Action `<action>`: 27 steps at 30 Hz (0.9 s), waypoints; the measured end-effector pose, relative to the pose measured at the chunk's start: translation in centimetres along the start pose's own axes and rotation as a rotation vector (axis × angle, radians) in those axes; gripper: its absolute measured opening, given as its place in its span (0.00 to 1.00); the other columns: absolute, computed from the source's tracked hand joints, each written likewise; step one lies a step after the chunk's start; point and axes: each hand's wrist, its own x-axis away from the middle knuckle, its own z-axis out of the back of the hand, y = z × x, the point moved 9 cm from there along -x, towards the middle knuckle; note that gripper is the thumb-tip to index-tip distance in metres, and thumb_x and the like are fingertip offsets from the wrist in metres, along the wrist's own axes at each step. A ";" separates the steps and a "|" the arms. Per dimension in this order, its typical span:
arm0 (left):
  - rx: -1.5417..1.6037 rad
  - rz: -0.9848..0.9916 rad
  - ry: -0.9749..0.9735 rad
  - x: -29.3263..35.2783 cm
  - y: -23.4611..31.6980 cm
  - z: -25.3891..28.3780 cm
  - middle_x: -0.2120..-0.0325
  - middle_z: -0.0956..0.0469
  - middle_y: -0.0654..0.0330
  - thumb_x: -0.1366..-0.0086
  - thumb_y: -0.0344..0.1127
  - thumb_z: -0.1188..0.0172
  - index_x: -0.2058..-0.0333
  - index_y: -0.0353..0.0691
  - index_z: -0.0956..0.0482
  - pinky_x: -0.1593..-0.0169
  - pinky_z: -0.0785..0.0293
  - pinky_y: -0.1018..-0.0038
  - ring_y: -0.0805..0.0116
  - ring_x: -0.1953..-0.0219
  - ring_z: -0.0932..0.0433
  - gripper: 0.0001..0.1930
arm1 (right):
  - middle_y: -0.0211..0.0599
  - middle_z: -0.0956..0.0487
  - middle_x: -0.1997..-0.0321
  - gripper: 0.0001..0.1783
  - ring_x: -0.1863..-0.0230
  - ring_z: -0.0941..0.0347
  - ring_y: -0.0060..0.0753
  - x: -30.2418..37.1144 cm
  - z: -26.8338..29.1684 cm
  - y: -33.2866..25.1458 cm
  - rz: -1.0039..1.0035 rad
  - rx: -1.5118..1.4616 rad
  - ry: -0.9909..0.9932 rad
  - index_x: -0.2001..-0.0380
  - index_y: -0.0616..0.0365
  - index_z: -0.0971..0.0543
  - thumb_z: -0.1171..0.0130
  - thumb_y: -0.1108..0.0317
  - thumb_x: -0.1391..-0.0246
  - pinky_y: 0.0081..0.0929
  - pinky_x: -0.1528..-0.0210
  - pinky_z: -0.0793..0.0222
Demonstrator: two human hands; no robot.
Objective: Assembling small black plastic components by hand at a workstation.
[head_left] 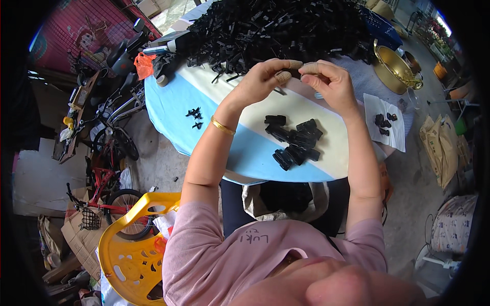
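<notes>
Just in front of the big heap of black plastic parts, my two hands are raised close together over the table. My left hand has thumb and forefinger curled inward, both wrapped in tan finger covers. Facing it, my right hand is closed, with a tan cover on its forefinger. Whatever lies between the fingertips is lost against the black heap. Between my forearms, a cluster of black plastic pieces lies on the striped tablecloth. A few small black bits are left of my left forearm.
To the right stand a gold-coloured pot and a white sheet with dark scraps on it. An orange bag sits at the table's left edge. A yellow plastic chair and a red bicycle are on the left.
</notes>
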 end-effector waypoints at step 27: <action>0.353 -0.049 0.167 0.7 1.1 -0.6 0.69 0.26 0.65 0.46 0.23 0.41 0.59 0.36 0.32 0.71 0.34 0.86 0.82 0.69 0.29 0.15 | 0.23 0.29 0.82 0.08 0.84 0.46 0.06 1.1 -2.1 2.3 -0.414 -0.351 -0.051 0.66 0.61 0.24 0.48 0.69 0.46 0.06 0.84 0.54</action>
